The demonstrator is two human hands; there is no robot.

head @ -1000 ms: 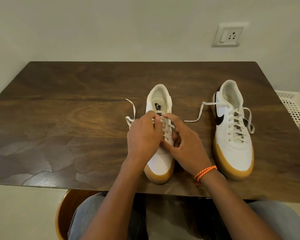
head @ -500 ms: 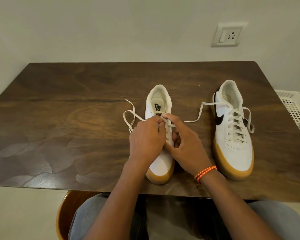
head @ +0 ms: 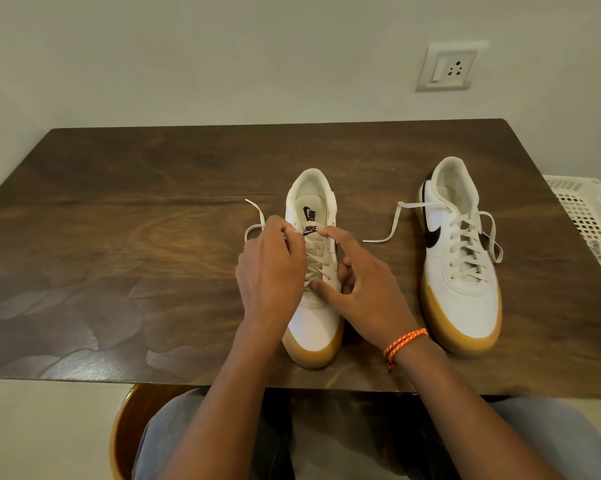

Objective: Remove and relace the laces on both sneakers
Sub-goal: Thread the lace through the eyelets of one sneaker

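White sneaker with gum sole stands mid-table, toe toward the person; left hand pinches its lace by the tongue, loose end trailing left. Right hand rests on the shoe's right side, forefinger extended to the top eyelets, thumb on the lacing, gripping nothing. Second sneaker, laced, stands well apart to the right, lace ends loose.

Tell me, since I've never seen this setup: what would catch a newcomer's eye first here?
Two white sneakers with tan soles stand toe-toward-the-viewer on a dark wooden table. Both hands work the middle sneaker: the left hand pinches its lace near the tongue, and the right hand, an orange bracelet at the wrist, rests against its side. The right sneaker stands laced but untied.
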